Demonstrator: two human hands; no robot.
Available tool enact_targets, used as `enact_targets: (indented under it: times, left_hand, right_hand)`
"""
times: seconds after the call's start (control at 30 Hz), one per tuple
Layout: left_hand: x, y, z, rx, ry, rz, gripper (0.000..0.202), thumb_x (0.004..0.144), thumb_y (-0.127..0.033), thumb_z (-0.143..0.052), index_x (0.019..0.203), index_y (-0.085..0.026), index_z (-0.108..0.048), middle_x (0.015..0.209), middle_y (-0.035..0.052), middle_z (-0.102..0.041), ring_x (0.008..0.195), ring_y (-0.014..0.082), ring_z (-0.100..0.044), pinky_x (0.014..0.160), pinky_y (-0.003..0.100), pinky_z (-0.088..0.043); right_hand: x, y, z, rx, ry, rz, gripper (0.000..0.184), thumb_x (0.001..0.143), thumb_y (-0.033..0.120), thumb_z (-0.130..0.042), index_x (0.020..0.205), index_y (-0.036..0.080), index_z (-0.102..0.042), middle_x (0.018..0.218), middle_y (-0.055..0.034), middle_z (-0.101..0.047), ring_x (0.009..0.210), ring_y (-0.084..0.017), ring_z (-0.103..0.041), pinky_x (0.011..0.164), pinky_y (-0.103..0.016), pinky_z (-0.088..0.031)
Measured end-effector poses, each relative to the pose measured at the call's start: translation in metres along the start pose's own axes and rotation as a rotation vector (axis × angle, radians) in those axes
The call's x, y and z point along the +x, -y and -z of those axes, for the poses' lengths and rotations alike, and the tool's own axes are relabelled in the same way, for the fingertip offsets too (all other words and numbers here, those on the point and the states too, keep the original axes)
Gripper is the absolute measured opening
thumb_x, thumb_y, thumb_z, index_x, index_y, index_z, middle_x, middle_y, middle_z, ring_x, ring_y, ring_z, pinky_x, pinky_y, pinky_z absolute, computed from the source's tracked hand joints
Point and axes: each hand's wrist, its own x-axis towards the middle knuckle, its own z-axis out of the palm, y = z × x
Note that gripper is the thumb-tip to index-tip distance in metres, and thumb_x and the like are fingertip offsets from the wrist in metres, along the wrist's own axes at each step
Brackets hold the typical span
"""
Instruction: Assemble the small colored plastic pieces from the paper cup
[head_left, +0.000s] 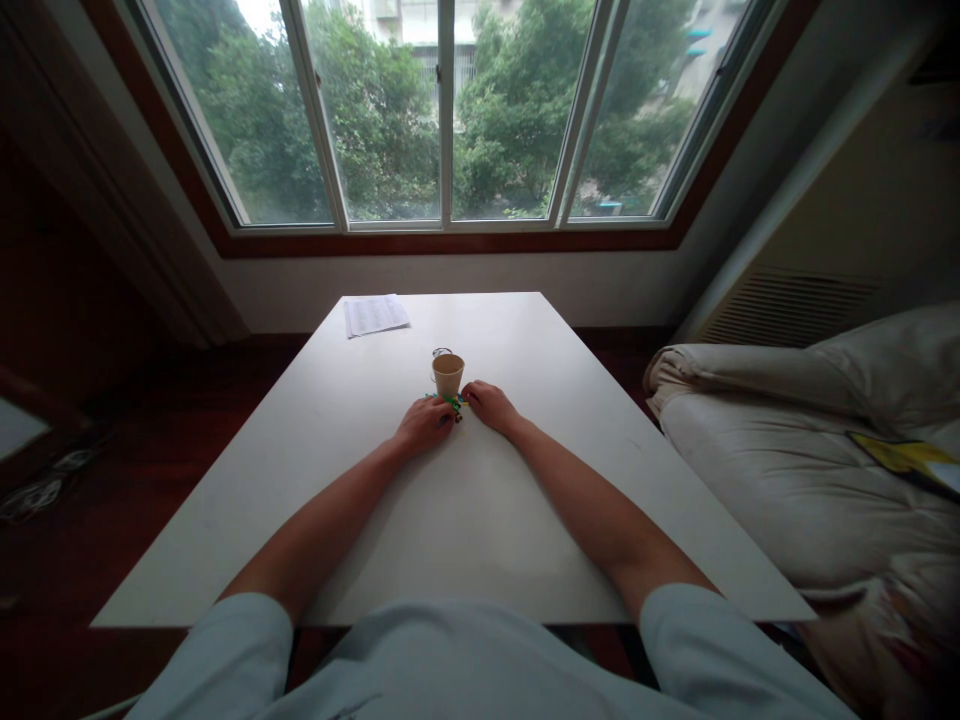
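Observation:
A tan cup (pixel 448 374), which looks like paper, stands upright near the middle of the white table (pixel 480 540). Several small coloured pieces (pixel 455 403), green, blue, yellow and dark, lie just in front of it, too small to name. My left hand (pixel 426 424) rests on the tabletop at their left, its fingers curled in against the green ones. On the other side, my right hand (pixel 489 402) has its fingertips pressed together beside the cup's lower right and the pieces. What either hand grips is hidden or too tiny to make out.
Behind the cup lies a thin dark loop (pixel 442 352), perhaps a cord. Printed paper sheets (pixel 376 315) lie at the table's far left corner. A pale sofa (pixel 750 470) stands along the right side. Cables (pixel 45 490) are on the floor at left, and a window (pixel 446 110) is ahead.

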Motion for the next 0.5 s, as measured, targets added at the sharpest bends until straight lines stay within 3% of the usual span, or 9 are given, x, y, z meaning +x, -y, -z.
enact_targets:
  times: [0.27, 0.5]
  left_hand:
    - [0.0000, 0.0001, -0.0008, 0.015, -0.004, -0.004, 0.014, 0.091, -0.021, -0.061, 0.092, -0.024, -0.074, 0.101, 0.0064, -0.074, 0.093, 0.0225, -0.066, 0.085, 0.035, -0.050]
    - [0.0001, -0.0011, -0.0001, 0.027, 0.001, -0.005, 0.015, 0.091, -0.020, -0.061, 0.093, -0.024, -0.075, 0.103, 0.0064, -0.074, 0.093, 0.0224, -0.067, 0.085, 0.035, -0.051]
  right_hand:
    - [-0.0021, 0.0018, -0.0019, -0.025, 0.020, 0.035, 0.016, 0.100, 0.022, -0.057, 0.100, 0.021, -0.073, 0.098, -0.0048, -0.067, 0.085, -0.016, -0.060, 0.079, -0.024, -0.043]
    - [-0.0021, 0.0000, -0.0010, -0.044, 0.022, 0.093, 0.015, 0.090, 0.014, -0.061, 0.096, 0.020, -0.073, 0.097, -0.0058, -0.067, 0.094, -0.019, -0.059, 0.083, -0.026, -0.044]
